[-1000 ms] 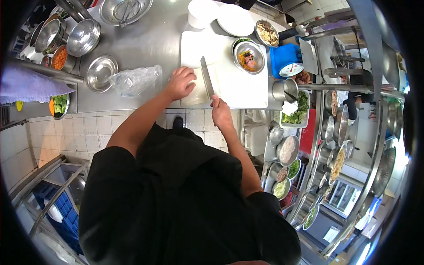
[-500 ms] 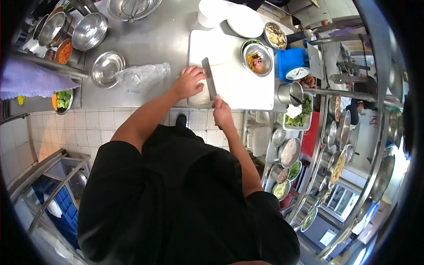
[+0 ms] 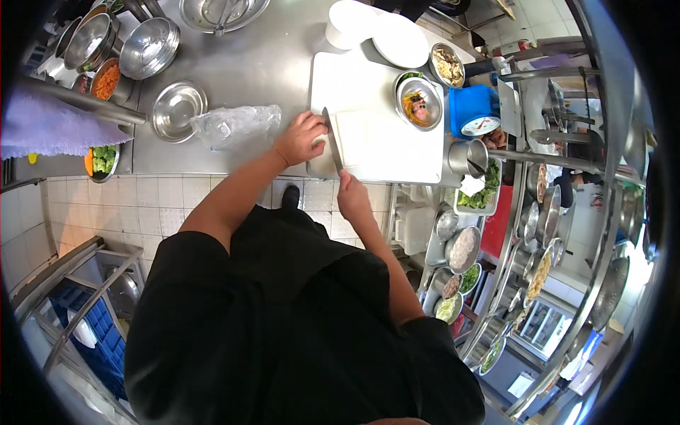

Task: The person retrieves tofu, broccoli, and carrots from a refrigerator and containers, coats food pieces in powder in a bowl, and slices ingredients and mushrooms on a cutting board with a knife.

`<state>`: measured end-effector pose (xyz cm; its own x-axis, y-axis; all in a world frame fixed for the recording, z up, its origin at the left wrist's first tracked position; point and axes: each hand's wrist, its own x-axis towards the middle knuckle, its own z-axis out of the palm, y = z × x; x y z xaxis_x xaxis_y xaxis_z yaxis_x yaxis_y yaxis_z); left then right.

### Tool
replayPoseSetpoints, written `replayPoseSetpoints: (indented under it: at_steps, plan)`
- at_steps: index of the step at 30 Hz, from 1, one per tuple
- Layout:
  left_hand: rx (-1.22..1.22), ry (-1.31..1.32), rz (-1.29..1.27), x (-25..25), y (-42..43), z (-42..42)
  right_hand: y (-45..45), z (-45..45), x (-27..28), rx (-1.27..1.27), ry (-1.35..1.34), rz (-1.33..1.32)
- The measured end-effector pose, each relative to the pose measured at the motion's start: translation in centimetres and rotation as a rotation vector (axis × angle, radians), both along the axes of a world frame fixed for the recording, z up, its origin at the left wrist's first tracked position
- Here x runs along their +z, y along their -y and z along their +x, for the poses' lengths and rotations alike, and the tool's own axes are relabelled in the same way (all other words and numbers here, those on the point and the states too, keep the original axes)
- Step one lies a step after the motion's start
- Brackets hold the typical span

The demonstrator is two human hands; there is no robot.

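Note:
My right hand [image 3: 354, 198] is wrapped round the handle of a kitchen knife [image 3: 332, 138]. Its blade points away from me and stands nearly on edge over the white cutting board [image 3: 411, 159]. Left of the blade, my left hand [image 3: 301, 139] rests with bent fingers on a pale, whitish piece of food [image 3: 321, 164], whose kind I cannot make out. Flat white sheets or slices [image 3: 356, 138] lie on the board just right of the blade. A metal bowl [image 3: 419, 104] with orange strips and pink pieces sits at the board's far right.
A clear plastic bag [image 3: 237, 126] and a metal bowl [image 3: 178, 111] lie left of the board. White containers [image 3: 350, 25] and a white plate [image 3: 400, 40] stand behind it. To the right are a blue scale [image 3: 473, 110], a metal pot [image 3: 467, 156] and a basket of greens [image 3: 480, 195].
The knife has come slightly towards me, and its blade now looks narrower and more upright. My left hand stays on the pale piece. The whole view has shifted a little.

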<state>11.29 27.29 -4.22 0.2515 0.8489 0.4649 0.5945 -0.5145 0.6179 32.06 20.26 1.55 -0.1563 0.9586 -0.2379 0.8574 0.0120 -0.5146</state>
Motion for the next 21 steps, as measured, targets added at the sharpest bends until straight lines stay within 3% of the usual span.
replayPoseSetpoints:
  at_steps: [3,6,7,10,21]
  plan:
    - [0.067,0.021,0.003,0.0,0.5,0.5,-0.7,-0.7,-2.1,0.043,-0.119,0.163]
    - [0.106,0.117,0.048,1.3,0.8,0.0,-2.8,1.1,2.8,-0.272,-0.308,-0.621]
    - [0.134,0.167,0.062,1.6,1.5,-0.3,-2.9,1.1,3.4,-0.308,-0.287,-0.652]
    - [0.21,0.22,-0.046,1.1,3.5,-0.7,-1.6,0.8,2.0,-0.252,-0.195,-0.338]
    - [0.031,0.232,-0.271,2.2,3.3,-0.6,0.8,-2.0,5.0,-0.181,-0.127,-0.347]
